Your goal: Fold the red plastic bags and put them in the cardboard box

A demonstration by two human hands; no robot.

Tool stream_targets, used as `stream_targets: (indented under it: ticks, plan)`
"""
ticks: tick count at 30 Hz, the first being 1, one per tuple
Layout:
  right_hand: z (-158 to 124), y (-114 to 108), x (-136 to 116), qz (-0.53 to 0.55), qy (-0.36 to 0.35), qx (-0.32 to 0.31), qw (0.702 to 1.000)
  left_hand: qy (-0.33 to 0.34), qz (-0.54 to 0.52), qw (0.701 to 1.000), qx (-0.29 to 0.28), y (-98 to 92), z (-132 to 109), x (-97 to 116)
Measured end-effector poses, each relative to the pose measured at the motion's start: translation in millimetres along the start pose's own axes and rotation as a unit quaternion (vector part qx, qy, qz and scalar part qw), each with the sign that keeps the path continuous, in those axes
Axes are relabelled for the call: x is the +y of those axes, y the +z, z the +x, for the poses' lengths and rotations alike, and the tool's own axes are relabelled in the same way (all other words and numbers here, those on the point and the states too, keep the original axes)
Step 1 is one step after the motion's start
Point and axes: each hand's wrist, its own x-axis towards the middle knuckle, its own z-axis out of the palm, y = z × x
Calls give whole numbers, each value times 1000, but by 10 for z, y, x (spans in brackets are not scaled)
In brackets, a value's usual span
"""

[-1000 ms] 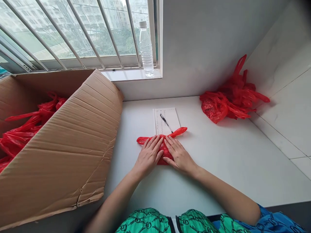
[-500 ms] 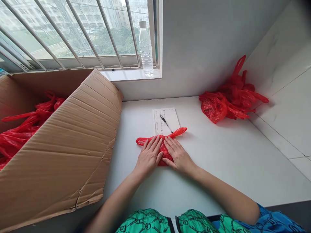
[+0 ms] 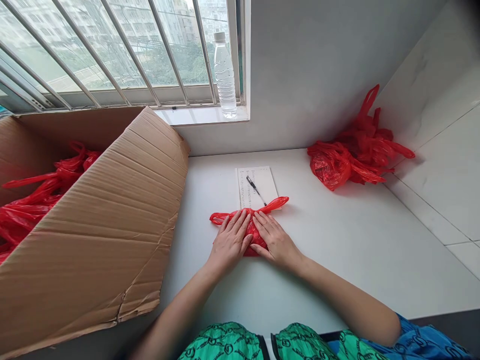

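A red plastic bag (image 3: 252, 234) is pressed flat on the white table (image 3: 356, 250) under the left hand (image 3: 229, 242) and right hand (image 3: 275, 240), palms down, fingers spread. A notepad (image 3: 258, 186) with a pen (image 3: 256, 189) lies just behind it. A cardboard box (image 3: 101, 220) of red bags is seen to the left.

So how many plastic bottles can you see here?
1: a clear water bottle stands upright on the window sill, behind the notepad. The cardboard box could hide others.
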Motion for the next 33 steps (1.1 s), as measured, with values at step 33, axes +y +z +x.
stream_targets:
  ticks: [33]
  plan:
    - [-11, 28, 17, 18, -3, 9, 1000, -6, -23, 1000, 4, -21, 1, 18]
